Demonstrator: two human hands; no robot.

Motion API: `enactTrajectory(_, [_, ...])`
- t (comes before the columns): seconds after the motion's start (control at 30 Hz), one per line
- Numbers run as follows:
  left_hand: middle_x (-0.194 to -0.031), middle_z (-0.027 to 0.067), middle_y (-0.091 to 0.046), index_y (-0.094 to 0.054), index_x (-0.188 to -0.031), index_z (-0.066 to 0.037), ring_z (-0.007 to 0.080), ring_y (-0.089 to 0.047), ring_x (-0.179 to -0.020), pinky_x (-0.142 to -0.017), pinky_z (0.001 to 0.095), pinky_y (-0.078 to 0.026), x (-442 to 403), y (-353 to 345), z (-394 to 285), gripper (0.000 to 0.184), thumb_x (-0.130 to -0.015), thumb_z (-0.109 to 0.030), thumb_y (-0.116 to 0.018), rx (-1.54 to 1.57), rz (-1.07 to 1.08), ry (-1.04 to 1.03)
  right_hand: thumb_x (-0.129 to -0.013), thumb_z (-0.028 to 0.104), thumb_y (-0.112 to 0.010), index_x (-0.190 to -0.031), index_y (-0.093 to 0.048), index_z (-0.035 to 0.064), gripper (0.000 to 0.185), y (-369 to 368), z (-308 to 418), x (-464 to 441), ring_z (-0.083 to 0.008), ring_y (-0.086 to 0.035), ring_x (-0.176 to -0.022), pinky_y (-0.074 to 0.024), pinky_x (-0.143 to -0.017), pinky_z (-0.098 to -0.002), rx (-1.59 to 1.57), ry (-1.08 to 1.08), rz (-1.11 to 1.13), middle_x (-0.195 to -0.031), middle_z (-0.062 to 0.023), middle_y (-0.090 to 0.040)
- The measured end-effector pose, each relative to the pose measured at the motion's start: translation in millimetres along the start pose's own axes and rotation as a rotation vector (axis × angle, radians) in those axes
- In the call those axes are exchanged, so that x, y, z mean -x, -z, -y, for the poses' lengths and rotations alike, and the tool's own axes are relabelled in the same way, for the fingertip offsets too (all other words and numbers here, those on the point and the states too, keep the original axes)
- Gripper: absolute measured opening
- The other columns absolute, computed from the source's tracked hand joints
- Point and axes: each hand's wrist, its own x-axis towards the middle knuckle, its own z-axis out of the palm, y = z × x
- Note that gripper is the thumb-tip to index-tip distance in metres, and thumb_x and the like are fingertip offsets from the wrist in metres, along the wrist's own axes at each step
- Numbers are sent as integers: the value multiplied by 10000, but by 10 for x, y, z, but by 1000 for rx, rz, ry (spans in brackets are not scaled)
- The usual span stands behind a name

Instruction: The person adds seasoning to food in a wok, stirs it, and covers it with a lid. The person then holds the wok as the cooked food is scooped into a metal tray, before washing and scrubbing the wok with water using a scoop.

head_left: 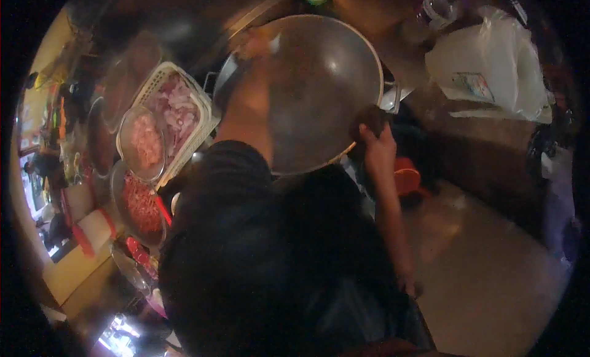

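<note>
A big round metal wok (326,80) fills the upper middle of the head view, with a loop handle (393,97) at its right. My left hand (253,44) reaches across the wok to its far left rim. It is smeared by motion, and its fingers cannot be made out. A small pale patch (275,44) shows beside it. At the wok's right front rim, my right hand (379,145) is closed on a dark, cloth-like wad (370,119) that touches the rim.
To the left, a white plastic basket (206,105) holds pale pink meat pieces (177,108). Bowls of pink meat (145,138) and red minced meat (142,203) sit by it. White plastic bags (491,68) lie upper right. An orange-red vessel (405,175) is below my right hand.
</note>
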Motion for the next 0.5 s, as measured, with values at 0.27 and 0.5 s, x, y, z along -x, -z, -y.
enactTrajectory(0.27, [-1071, 160, -599, -569, -1109, -59, 292, -587, -957, -755, 423, -476, 2001, 1200, 506, 377, -781, -245, -563, 72, 940, -211, -819, 232, -632, -1172, -512, 33, 423, -4, -195, -51, -257, -570, -1011, -404, -887, -341, -145, 56, 37, -1092, -128, -605])
enactTrajectory(0.5, [-1016, 162, -609, -559, -1111, -64, 273, -593, -857, -765, 396, -456, 2122, 2482, -1031, 371, -795, -257, -561, 834, 1091, 76, -823, 215, -632, -1152, -524, 29, 393, 25, -306, -115, -236, -577, -979, -414, -874, -328, -118, 106, 58, -1069, -115, -614])
